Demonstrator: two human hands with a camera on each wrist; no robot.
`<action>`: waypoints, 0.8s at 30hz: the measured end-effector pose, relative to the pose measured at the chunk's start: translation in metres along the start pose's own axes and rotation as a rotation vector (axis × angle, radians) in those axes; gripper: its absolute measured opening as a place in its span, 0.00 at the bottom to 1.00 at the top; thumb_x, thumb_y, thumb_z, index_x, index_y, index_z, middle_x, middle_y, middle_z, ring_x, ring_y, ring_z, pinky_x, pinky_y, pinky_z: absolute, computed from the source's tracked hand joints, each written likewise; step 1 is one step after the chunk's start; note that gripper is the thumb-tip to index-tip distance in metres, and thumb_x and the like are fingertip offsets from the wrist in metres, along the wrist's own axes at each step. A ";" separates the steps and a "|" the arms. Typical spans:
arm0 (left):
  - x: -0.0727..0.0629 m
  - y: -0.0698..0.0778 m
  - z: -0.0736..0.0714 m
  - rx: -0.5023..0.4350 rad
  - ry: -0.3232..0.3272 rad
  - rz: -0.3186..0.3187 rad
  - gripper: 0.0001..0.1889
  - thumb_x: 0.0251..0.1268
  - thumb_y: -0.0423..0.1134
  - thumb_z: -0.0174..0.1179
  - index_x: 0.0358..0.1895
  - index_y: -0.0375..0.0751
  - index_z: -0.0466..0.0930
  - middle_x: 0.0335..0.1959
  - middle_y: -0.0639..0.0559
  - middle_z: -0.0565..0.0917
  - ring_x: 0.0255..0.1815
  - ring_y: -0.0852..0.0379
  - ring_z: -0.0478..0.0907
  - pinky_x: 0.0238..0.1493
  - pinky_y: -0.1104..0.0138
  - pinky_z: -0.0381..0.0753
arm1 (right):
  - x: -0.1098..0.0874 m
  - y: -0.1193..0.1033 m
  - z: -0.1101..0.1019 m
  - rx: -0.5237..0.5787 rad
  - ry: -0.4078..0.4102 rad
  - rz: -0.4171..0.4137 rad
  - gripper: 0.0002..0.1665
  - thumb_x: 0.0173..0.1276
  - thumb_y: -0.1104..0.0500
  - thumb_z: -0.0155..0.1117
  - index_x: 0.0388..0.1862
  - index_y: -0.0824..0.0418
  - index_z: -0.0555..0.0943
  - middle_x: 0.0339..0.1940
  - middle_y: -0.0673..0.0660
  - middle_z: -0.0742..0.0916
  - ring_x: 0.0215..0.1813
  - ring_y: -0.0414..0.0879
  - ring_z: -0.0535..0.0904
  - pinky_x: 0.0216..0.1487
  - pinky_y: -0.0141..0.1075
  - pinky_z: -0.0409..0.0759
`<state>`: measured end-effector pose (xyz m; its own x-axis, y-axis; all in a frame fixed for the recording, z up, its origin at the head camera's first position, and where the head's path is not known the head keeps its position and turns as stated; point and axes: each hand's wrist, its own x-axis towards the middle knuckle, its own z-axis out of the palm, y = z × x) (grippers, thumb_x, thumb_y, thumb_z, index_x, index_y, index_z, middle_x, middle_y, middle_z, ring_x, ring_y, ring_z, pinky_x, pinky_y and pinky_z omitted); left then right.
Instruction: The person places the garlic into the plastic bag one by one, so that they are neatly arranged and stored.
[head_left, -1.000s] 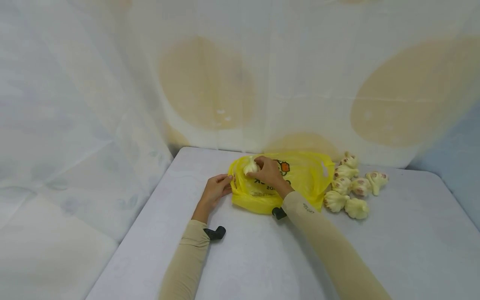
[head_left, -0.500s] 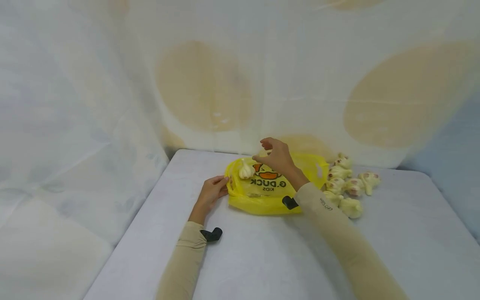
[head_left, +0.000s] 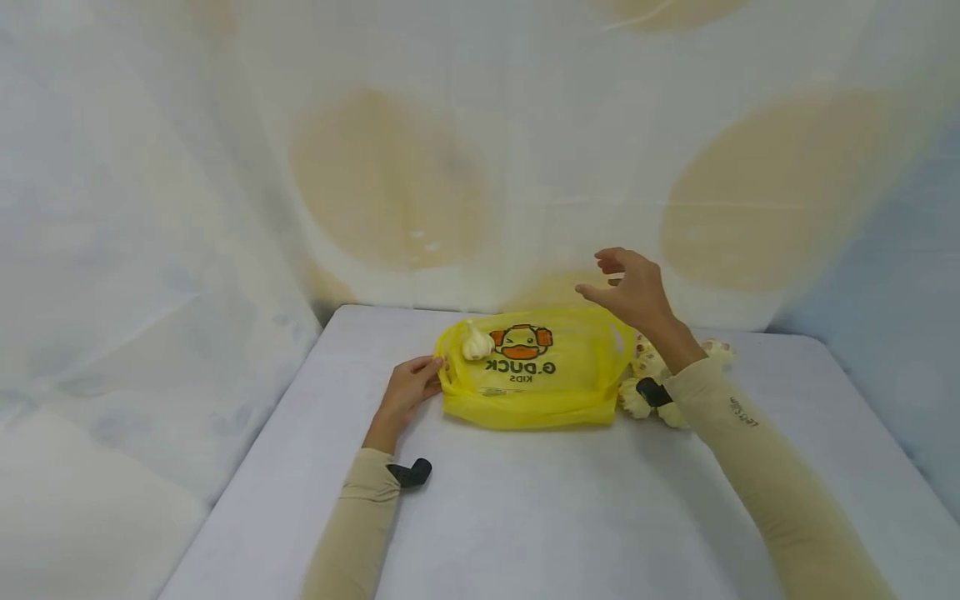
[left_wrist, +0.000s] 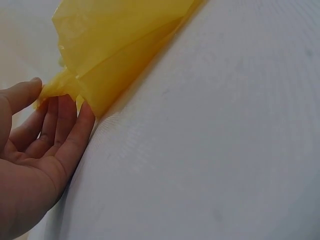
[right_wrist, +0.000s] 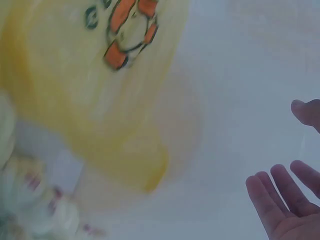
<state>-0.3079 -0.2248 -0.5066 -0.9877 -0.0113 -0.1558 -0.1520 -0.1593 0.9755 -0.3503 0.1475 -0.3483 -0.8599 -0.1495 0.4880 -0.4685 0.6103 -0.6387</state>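
Note:
A yellow plastic bag (head_left: 577,379) with a duck print lies flat on the table. At its left end my left hand (head_left: 408,390) pinches the edge; the left wrist view has the thumb and fingers (left_wrist: 54,120) on a fold of the film. One whitish garlic bulb (head_left: 477,343) rests within the bag's outline, near the held end. My right hand (head_left: 636,287) is raised above the bag's right end, thumb and fingers spread apart, holding nothing. Beyond the bag's right edge, several garlic bulbs (head_left: 636,402) sit in a cluster, partly covered by the right forearm.
The bulbs in the cluster, some with reddish marks (right_wrist: 32,182), stand close beside the bag. A pale cloth wall (head_left: 525,167) with tan spots rises behind the white table (head_left: 525,508). Each wrist bears a small black camera mount (head_left: 412,473).
My right hand has let go of the garlic bulb at the bag's left end, then moved up and right toward the cluster. The left hand keeps holding the bag's edge.

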 end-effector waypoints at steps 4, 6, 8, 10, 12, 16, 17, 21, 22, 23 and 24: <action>0.001 0.001 -0.005 -0.006 0.007 0.006 0.20 0.69 0.41 0.61 0.56 0.30 0.77 0.52 0.39 0.81 0.50 0.49 0.81 0.49 0.60 0.82 | -0.008 0.025 -0.023 -0.050 0.017 0.045 0.36 0.58 0.49 0.76 0.61 0.66 0.76 0.53 0.66 0.82 0.53 0.61 0.78 0.51 0.53 0.80; 0.001 0.002 -0.008 -0.007 0.006 0.006 0.20 0.69 0.41 0.61 0.57 0.29 0.77 0.52 0.39 0.81 0.51 0.49 0.80 0.50 0.60 0.82 | -0.014 0.038 -0.034 -0.072 0.039 0.077 0.36 0.58 0.48 0.75 0.61 0.66 0.76 0.52 0.67 0.83 0.53 0.61 0.78 0.51 0.53 0.80; 0.001 0.002 -0.009 -0.003 0.006 0.003 0.21 0.69 0.42 0.61 0.57 0.29 0.77 0.53 0.38 0.80 0.51 0.49 0.80 0.50 0.60 0.82 | -0.022 0.050 -0.044 -0.090 0.064 0.128 0.36 0.59 0.47 0.74 0.61 0.65 0.76 0.52 0.66 0.83 0.52 0.60 0.79 0.51 0.52 0.80; 0.001 0.002 -0.011 0.000 0.010 -0.002 0.21 0.69 0.42 0.61 0.57 0.29 0.77 0.53 0.39 0.80 0.51 0.49 0.80 0.50 0.60 0.82 | -0.030 0.062 -0.053 -0.106 0.089 0.182 0.36 0.60 0.45 0.73 0.61 0.63 0.76 0.52 0.66 0.83 0.52 0.60 0.79 0.51 0.50 0.79; 0.001 0.002 -0.013 0.001 0.012 -0.004 0.21 0.70 0.41 0.60 0.57 0.29 0.77 0.53 0.39 0.80 0.51 0.50 0.80 0.50 0.60 0.82 | -0.038 0.075 -0.061 -0.122 0.110 0.237 0.36 0.61 0.43 0.72 0.61 0.63 0.76 0.52 0.66 0.83 0.52 0.60 0.79 0.51 0.50 0.79; 0.001 0.003 -0.015 -0.001 0.008 0.004 0.20 0.71 0.41 0.60 0.57 0.29 0.77 0.53 0.39 0.81 0.51 0.50 0.80 0.49 0.61 0.82 | -0.055 0.101 -0.071 -0.125 0.130 0.329 0.39 0.62 0.41 0.69 0.63 0.65 0.74 0.55 0.68 0.81 0.56 0.63 0.77 0.52 0.53 0.76; 0.001 0.003 -0.015 -0.002 0.006 0.007 0.20 0.71 0.41 0.59 0.57 0.29 0.77 0.52 0.39 0.81 0.51 0.50 0.80 0.49 0.61 0.82 | -0.059 0.108 -0.072 -0.121 0.127 0.350 0.40 0.63 0.40 0.68 0.63 0.66 0.74 0.56 0.69 0.80 0.57 0.63 0.76 0.53 0.55 0.75; 0.001 0.005 -0.016 -0.007 0.010 0.008 0.20 0.71 0.41 0.60 0.57 0.29 0.77 0.51 0.40 0.81 0.49 0.51 0.81 0.49 0.61 0.82 | -0.073 0.131 -0.074 -0.117 0.103 0.412 0.43 0.63 0.39 0.66 0.65 0.69 0.71 0.60 0.71 0.76 0.61 0.66 0.72 0.55 0.59 0.73; 0.001 0.005 -0.016 -0.011 0.012 0.006 0.19 0.70 0.41 0.60 0.56 0.29 0.77 0.51 0.40 0.81 0.49 0.51 0.81 0.49 0.61 0.82 | -0.076 0.136 -0.073 -0.119 0.098 0.425 0.44 0.64 0.39 0.66 0.65 0.70 0.70 0.61 0.72 0.76 0.61 0.66 0.71 0.56 0.59 0.72; 0.001 0.005 -0.017 -0.014 0.015 0.004 0.20 0.70 0.41 0.60 0.56 0.29 0.77 0.50 0.40 0.81 0.49 0.51 0.81 0.49 0.61 0.82 | -0.079 0.140 -0.072 -0.125 0.093 0.438 0.45 0.64 0.39 0.66 0.66 0.70 0.69 0.61 0.73 0.75 0.61 0.67 0.71 0.56 0.60 0.72; 0.001 0.006 -0.017 -0.012 0.017 0.002 0.20 0.70 0.41 0.60 0.56 0.29 0.77 0.50 0.40 0.81 0.48 0.52 0.81 0.49 0.62 0.82 | -0.081 0.144 -0.071 -0.132 0.090 0.452 0.45 0.64 0.39 0.66 0.66 0.71 0.69 0.62 0.73 0.75 0.62 0.67 0.70 0.57 0.60 0.72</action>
<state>-0.3089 -0.2427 -0.5039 -0.9873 -0.0285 -0.1564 -0.1493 -0.1706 0.9740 -0.3333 0.3029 -0.4375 -0.9478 0.2184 0.2323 -0.0169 0.6932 -0.7206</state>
